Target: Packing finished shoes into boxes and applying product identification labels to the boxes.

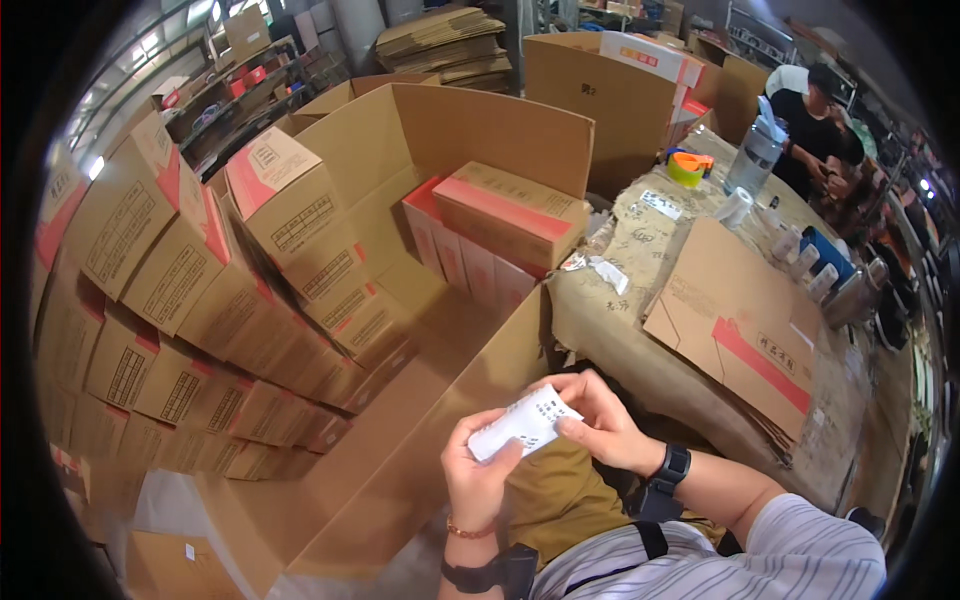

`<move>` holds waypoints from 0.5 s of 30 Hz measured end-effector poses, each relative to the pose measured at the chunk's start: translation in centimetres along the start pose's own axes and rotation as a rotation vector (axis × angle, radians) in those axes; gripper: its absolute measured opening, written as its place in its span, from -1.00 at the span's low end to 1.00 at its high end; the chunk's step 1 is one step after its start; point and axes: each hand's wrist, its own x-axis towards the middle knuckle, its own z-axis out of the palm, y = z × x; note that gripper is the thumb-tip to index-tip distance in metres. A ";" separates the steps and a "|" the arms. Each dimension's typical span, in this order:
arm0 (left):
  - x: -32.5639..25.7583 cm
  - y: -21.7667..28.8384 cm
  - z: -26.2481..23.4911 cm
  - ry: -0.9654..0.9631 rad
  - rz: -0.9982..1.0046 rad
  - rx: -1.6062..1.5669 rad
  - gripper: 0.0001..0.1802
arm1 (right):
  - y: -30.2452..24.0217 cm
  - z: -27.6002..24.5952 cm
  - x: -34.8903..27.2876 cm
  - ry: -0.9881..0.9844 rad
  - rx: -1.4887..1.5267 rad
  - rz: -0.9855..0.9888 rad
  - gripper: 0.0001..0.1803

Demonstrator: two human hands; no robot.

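Note:
Between my hands is a small stack of white printed labels point(525, 424), slightly curled, held above my lap. My left hand point(474, 462) grips its left end, with the thumb lying across the front. My right hand point(602, 428) pinches the right edge between thumb and fingers. Just in front of my hands rises the wall of a large open cardboard carton point(440, 400). Inside it at the far end, a brown box with a pink-red stripe point(515, 205) lies on top of several upright boxes point(465, 258).
Stacked brown boxes point(185, 270) fill the left side. At right, a paper-covered table point(600, 310) bears flattened cartons point(745, 325), tape rolls point(686, 170), a water bottle point(757, 155) and small bottles. Another person point(805, 130) is beyond the table. Folded cardboard point(440, 45) is piled behind.

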 end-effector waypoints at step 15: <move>3.0 -3.2 0.3 0.184 0.040 0.172 -0.71 | 0.1 -5.4 5.9 0.015 -0.460 -0.427 -0.92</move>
